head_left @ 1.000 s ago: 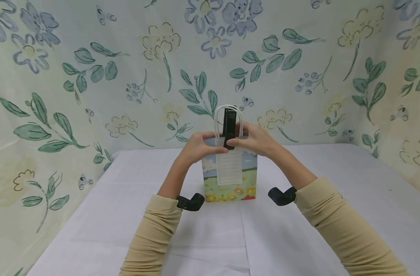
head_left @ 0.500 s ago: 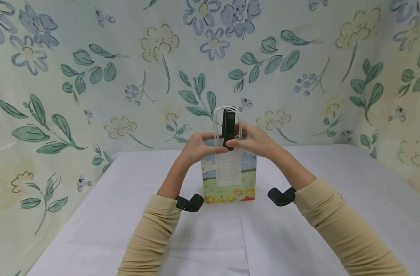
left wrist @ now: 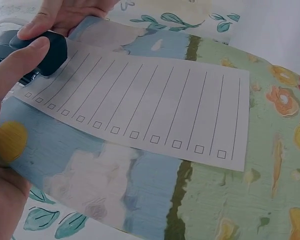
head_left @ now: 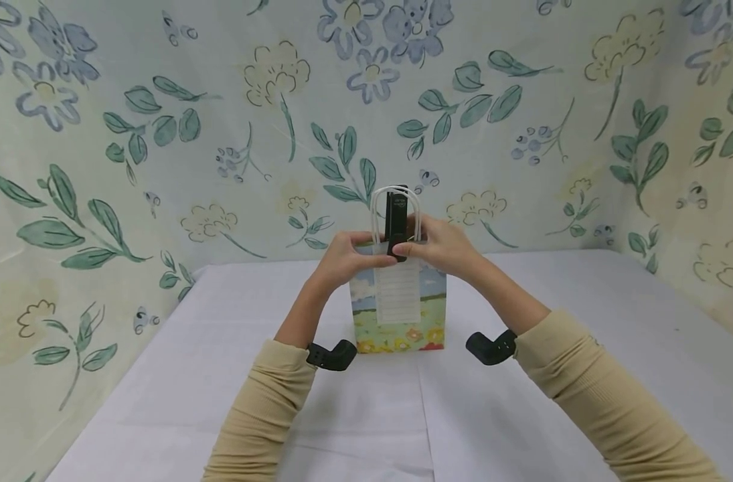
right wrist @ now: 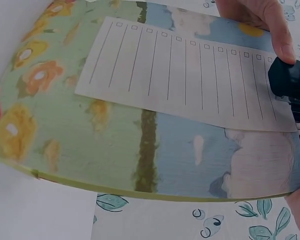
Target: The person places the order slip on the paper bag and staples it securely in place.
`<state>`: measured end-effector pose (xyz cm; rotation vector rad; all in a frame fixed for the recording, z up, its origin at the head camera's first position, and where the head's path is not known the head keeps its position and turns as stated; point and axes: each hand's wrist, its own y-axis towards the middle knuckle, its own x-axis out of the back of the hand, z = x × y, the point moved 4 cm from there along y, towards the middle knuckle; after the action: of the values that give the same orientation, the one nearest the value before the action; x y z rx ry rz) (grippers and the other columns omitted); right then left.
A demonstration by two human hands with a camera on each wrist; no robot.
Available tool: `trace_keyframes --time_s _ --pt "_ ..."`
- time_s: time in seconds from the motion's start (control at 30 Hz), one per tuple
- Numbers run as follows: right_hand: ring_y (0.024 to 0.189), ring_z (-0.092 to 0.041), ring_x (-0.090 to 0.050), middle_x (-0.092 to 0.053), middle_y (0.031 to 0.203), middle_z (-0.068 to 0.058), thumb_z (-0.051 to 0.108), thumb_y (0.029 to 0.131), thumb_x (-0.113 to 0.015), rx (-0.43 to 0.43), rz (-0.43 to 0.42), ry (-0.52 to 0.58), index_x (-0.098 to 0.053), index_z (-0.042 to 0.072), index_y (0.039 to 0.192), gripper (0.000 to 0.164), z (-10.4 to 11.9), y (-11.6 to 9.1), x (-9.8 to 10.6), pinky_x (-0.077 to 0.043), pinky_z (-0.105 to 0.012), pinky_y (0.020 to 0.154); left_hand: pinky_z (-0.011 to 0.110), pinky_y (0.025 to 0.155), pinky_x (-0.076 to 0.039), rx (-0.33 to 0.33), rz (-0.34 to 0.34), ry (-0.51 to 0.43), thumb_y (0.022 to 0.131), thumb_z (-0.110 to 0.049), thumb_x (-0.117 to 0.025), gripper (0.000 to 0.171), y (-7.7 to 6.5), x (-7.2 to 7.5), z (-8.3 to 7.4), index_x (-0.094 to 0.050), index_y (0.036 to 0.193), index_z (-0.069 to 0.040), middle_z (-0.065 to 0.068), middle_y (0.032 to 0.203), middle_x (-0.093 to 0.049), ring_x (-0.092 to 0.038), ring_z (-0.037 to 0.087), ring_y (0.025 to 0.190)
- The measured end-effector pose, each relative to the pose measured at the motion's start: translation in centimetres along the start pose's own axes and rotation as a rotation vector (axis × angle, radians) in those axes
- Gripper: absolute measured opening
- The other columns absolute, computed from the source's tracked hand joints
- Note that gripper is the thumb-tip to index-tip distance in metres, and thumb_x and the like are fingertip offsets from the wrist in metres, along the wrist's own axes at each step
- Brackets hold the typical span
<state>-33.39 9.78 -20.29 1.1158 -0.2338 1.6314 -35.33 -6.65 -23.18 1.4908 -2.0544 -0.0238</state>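
Note:
A paper gift bag with a painted flower meadow stands upright on the table. On its front lies a white lined checklist sheet, top edge at the bag's mouth. A black stapler stands vertically over that edge, inside the loop of the white handles. My right hand grips the stapler, thumb in front near its lower end. My left hand pinches the bag's top edge, fingers behind it; in the left wrist view its thumb touches the stapler head. The fingertips behind the bag are hidden.
A white cloth covers the table. Floral fabric hangs behind it and at both sides. Black wrist mounts sit at both sleeve cuffs.
Both hands keep their hold. The stapler's upper end tilts slightly, its top face turning a little; otherwise only a small shift of the view shows.

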Motion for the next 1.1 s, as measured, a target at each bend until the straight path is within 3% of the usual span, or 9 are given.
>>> trace_keyframes --time_s 0.3,0.53,0.8,1.1 --pt "0.090 -0.025 -0.057 -0.063 0.106 -0.013 0.033 0.083 -0.064 -0.017 -0.034 -0.043 -0.052 0.005 0.114 0.044 -0.12 -0.38 -0.49 -0.045 -0.041 0.078 0.037 0.085 -0.047 0.022 -0.013 -0.027 0.074 -0.022 -0.075 0.037 -0.12 -0.58 0.21 -0.067 0.109 -0.012 0.007 0.106 -0.068 -0.058 0.017 0.101" --pt "0.097 -0.028 -0.059 -0.064 0.108 -0.014 0.035 0.084 -0.062 -0.020 -0.030 -0.077 -0.051 0.005 0.116 0.044 -0.37 -0.25 -0.27 -0.046 -0.044 0.082 0.037 0.086 -0.047 0.031 -0.005 0.034 0.074 -0.026 -0.074 0.038 0.16 -0.40 0.00 -0.067 0.110 -0.015 0.004 0.111 -0.066 -0.056 0.016 0.107" --pt "0.107 -0.029 -0.057 -0.059 0.119 -0.013 0.039 0.085 -0.061 -0.056 0.031 -0.040 -0.044 0.007 0.128 0.056 -0.52 0.04 0.03 -0.046 -0.047 0.086 0.032 0.077 -0.049 0.058 0.010 0.049 0.073 -0.031 -0.075 0.041 0.28 0.02 0.06 -0.066 0.111 -0.018 0.003 0.104 -0.068 -0.062 0.015 0.091" --pt "0.103 -0.027 -0.056 -0.060 0.116 -0.011 0.044 0.083 -0.061 -0.056 0.053 0.008 -0.046 0.010 0.123 0.055 -0.49 0.01 0.27 -0.046 -0.048 0.085 0.034 0.078 -0.049 0.064 0.024 0.075 0.074 -0.032 -0.074 0.045 0.16 0.14 -0.16 -0.063 0.115 -0.017 0.004 0.108 -0.066 -0.061 0.017 0.092"
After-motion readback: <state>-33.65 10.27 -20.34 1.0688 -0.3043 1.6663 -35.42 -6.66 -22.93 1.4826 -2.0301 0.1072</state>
